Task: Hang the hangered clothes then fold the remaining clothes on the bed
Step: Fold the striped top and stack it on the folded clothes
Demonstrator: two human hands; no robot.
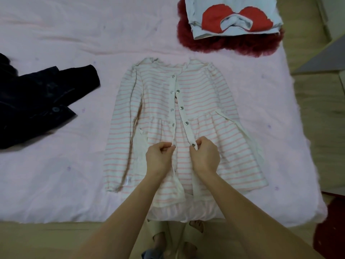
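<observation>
striped dress point(205, 94) flat on bed point(56, 174), placket unsnapped.
left hand point(160, 157) and right hand point(204, 156) each pinch one placket edge; no legible writing.

A pink-and-white striped dress point(186, 128) with long sleeves lies flat and face up on the pink bed point(74, 174), collar away from the person, hem overhanging the near edge. Its white snap placket is open. At far right, a folded white garment point(233, 15) with a red print rests on a dark red fluffy garment point(233, 43). A crumpled dark jacket point(37, 103) lies at left.
</observation>
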